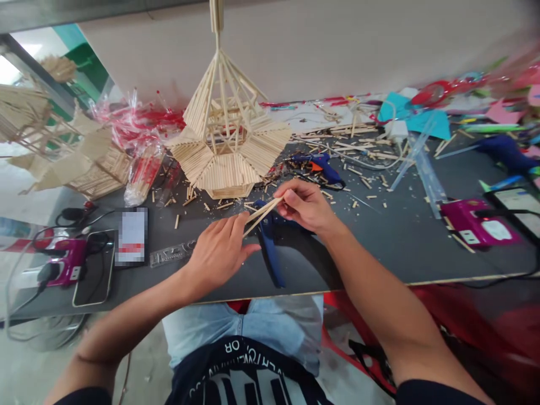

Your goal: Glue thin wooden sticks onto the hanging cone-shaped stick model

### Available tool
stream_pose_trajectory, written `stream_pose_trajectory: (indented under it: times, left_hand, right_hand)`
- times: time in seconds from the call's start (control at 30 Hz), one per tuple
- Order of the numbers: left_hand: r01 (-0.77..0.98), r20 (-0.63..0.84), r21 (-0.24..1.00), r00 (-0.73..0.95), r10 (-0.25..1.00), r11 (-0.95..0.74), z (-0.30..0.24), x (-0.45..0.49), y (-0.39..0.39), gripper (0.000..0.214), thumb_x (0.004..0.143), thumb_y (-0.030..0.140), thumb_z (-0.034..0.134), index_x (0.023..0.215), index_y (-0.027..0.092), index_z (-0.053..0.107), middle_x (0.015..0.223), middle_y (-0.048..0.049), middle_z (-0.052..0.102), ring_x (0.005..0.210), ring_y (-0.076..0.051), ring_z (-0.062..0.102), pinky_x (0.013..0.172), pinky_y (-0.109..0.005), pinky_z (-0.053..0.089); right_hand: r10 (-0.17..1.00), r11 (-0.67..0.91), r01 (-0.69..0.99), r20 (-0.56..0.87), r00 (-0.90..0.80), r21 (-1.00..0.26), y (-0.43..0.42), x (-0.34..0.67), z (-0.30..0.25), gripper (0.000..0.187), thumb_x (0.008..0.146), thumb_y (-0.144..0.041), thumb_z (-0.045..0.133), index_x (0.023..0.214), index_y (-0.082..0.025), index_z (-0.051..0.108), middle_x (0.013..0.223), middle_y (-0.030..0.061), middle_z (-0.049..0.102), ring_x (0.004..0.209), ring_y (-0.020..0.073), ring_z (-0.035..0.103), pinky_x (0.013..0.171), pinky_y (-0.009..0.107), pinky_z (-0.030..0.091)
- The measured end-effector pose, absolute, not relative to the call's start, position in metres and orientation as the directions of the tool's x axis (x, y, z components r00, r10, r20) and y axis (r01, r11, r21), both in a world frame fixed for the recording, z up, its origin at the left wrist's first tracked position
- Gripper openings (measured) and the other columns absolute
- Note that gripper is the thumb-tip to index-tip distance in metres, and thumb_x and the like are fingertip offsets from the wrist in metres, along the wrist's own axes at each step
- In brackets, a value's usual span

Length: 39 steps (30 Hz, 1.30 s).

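Note:
A few thin wooden sticks (264, 213) are held between both my hands above the dark table (379, 247). My left hand (219, 250) pinches their lower end, fingers closed. My right hand (306, 205) pinches the upper end. Just beyond them a lamp-like structure of wooden sticks (225, 140) hangs down to the table. A blue glue gun (270, 247) lies on the table under my hands.
Loose stick scraps litter the table. A second blue glue gun (320, 166) lies behind my right hand. Purple power strips (476, 222) (63, 264), a phone (93, 267), a clear ruler (171, 254), stick packets (143, 169) and another stick model (63, 152) surround the work area.

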<state>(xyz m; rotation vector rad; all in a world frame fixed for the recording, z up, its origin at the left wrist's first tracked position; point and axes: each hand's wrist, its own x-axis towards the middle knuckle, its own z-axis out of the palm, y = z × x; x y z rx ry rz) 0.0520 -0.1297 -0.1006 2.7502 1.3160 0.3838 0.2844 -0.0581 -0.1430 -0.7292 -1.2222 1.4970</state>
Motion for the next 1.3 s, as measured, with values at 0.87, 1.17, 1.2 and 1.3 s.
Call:
stream_pose_trajectory:
  times: [0.87, 1.17, 1.2, 1.3]
  left_hand:
    - [0.898, -0.107, 0.241, 0.401, 0.91, -0.367, -0.1, -0.013, -0.103, 0.019, 0.1, 0.017, 0.033, 0.097, 0.02, 0.052, 0.093, -0.005, 0.065, 0.078, -0.02, 0.063, 0.067, -0.03, 0.042]
    - [0.905, -0.105, 0.071, 0.425, 0.899, -0.42, -0.114, -0.03, -0.106, 0.029, 0.107, 0.026, 0.033, 0.109, 0.018, 0.061, 0.105, -0.0099, 0.065, 0.1, -0.025, 0.059, 0.09, -0.038, 0.047]
    - [0.903, -0.108, 0.058, 0.43, 0.896, -0.426, -0.113, -0.029, -0.106, 0.028, 0.107, 0.027, 0.035, 0.109, 0.017, 0.061, 0.107, -0.0104, 0.065, 0.101, -0.026, 0.058, 0.091, -0.038, 0.047]
    - [0.897, -0.125, 0.041, 0.442, 0.888, -0.44, -0.111, -0.027, -0.106, 0.026, 0.106, 0.03, 0.04, 0.111, 0.016, 0.062, 0.11, -0.0112, 0.064, 0.103, -0.027, 0.058, 0.092, -0.039, 0.048]
  right_hand:
    - [0.974, -0.004, -0.122, 0.023, -0.224, -0.993, -0.058, 0.281, -0.147, 0.032, 0.075, -0.045, 0.085, 0.085, -0.018, 0.072, 0.069, 0.0025, 0.074, 0.048, 0.008, 0.058, 0.04, 0.019, 0.045]
    - [0.994, 0.108, -0.397, 0.09, 0.063, -0.911, -0.045, 0.301, -0.133, 0.042, 0.065, -0.051, 0.092, 0.075, -0.023, 0.063, 0.058, -0.0058, 0.06, 0.042, 0.004, 0.048, 0.037, 0.017, 0.032]
    - [0.994, 0.1, -0.426, 0.074, 0.075, -0.899, -0.044, 0.303, -0.132, 0.043, 0.064, -0.05, 0.093, 0.075, -0.022, 0.062, 0.059, -0.0059, 0.06, 0.043, 0.0034, 0.047, 0.037, 0.017, 0.031]
    - [0.999, 0.043, -0.48, 0.03, 0.034, -0.876, -0.043, 0.308, -0.13, 0.042, 0.061, -0.044, 0.094, 0.077, -0.023, 0.062, 0.063, -0.0054, 0.062, 0.048, 0.004, 0.049, 0.04, 0.016, 0.032]
